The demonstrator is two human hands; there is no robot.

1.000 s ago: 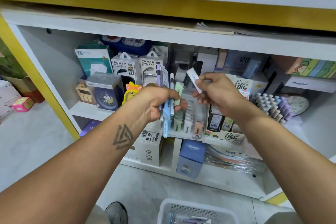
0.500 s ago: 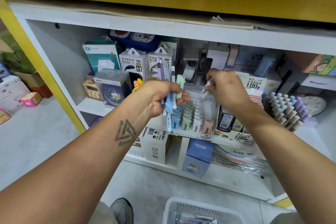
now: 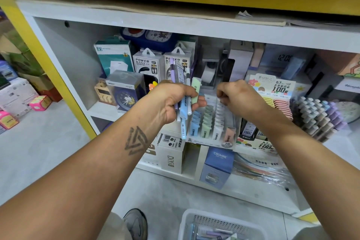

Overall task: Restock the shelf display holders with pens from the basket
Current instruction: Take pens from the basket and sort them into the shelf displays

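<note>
Left hand (image 3: 171, 103) grips a bundle of pens (image 3: 183, 101) upright before the shelf. Right hand (image 3: 239, 97), fingers curled, sits over the clear display holder (image 3: 212, 122); whether it holds anything cannot be told. Basket (image 3: 214, 222) on floor, near, holding more pens.

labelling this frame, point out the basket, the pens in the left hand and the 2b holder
basket (image 3: 187, 218): head view, its white rim at the left corner
pens (image 3: 183, 106): head view, the light blue barrel
2B holder (image 3: 227, 144): head view, its front 2B label
</note>
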